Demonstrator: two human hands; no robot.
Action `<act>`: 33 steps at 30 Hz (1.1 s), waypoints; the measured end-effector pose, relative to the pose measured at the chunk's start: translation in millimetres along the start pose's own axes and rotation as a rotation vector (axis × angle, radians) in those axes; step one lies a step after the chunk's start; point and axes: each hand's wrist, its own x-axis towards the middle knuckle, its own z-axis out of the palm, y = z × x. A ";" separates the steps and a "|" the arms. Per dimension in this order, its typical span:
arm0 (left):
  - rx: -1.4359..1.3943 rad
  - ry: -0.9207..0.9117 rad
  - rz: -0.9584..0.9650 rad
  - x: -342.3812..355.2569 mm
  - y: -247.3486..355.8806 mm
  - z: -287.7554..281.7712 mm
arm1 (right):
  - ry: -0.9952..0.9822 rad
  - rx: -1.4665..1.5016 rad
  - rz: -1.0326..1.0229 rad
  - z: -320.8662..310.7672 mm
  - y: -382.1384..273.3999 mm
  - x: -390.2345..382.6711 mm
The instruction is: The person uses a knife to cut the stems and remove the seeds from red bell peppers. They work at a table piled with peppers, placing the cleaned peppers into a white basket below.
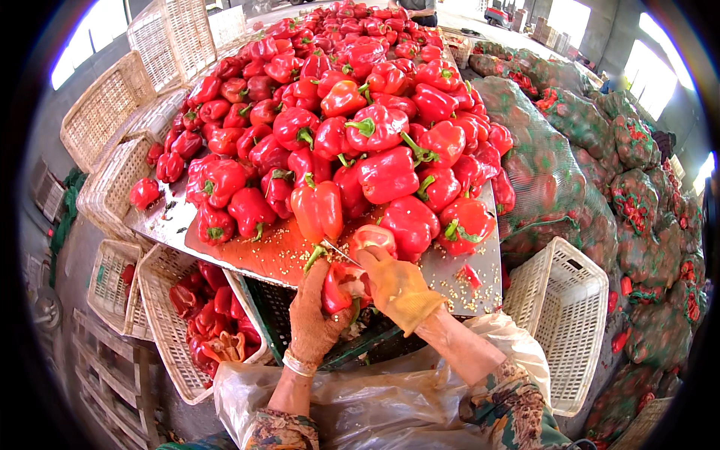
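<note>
Head: pepper in left hand

Here at the near edge of the table, the worker's gloved left hand grips a cut-open red pepper, and the gloved right hand holds a small knife, its blade angled to the left. Pale seeds litter the tabletop. Beyond rises a great heap of red peppers, stretching toward another person at the far end. A pale crate of peppers sits near left; another pale crate tilts near right. Bulging mesh sacks crowd the right side.
</note>
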 end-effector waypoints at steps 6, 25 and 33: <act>0.050 0.001 0.061 0.9 0.1 -2.5 | 0.072 -0.122 -0.067 14.7 22.9 -5.4; -0.166 0.130 -0.070 6.9 -4.6 0.3 | 0.100 0.282 -0.217 21.9 -1.3 -10.0; -0.252 0.099 -0.181 9.0 -6.7 3.9 | 0.058 0.136 -0.190 19.5 -6.3 -2.5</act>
